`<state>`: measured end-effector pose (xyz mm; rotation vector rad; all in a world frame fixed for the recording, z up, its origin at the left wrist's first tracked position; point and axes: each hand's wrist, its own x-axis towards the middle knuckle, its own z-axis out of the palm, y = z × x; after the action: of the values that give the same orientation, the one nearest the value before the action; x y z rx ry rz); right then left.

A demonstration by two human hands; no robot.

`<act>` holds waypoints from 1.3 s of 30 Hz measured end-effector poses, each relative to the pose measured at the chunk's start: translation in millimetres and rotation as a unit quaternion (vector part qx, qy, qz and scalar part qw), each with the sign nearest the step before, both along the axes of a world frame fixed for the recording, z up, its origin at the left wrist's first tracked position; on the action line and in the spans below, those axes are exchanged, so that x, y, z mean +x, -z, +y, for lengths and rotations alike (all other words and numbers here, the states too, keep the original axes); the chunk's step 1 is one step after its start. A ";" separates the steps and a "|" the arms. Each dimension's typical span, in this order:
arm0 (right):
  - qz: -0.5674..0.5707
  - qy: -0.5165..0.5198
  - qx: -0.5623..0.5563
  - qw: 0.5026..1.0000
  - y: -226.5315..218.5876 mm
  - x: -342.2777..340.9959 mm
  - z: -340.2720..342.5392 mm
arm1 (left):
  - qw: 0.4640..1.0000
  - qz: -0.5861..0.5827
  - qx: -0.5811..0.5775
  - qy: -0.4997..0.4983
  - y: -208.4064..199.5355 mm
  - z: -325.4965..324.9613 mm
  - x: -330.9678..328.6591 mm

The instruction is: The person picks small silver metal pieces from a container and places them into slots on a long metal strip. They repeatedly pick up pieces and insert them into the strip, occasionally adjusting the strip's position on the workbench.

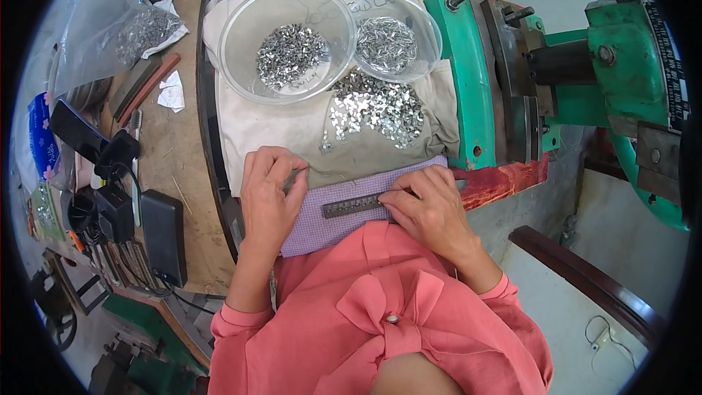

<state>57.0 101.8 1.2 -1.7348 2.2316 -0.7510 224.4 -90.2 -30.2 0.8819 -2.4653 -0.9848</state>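
Observation:
A narrow dark metal strip (pixel 352 206) with a row of small slots lies on a purple checked cloth (pixel 307 234) in front of me. My right hand (pixel 428 201) is over the strip's right part, thumb and forefinger pinched together against it; whatever they grip is too small to see. To the left of the strip, my left hand (pixel 270 190) hovers near the cloth's edge with thumb and fingertips brought together; any piece between them is hidden. Beyond both hands, a loose pile of small shiny metal pieces (pixel 380 113) is spread over a grey-beige cloth (pixel 340 168).
Behind the pile stand a large clear plastic tub (pixel 227 51) and a smaller one (pixel 436 36), both holding small metal parts. A green machine press (pixel 468 88) rises at the right. On the wooden bench (pixel 183 153) at left lie a black box (pixel 164 238), a phone (pixel 77 128) and cables.

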 end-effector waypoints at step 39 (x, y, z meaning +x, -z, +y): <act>0.071 -0.091 0.051 0.992 16.0 4.5 -55.6 | 0.997 0.037 -0.019 0.066 -1.8 10.6 11.6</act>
<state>61.5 46.2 -14.8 -1.9637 2.1175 -0.4806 236.0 -79.6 -28.5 0.6656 -2.4970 -0.9925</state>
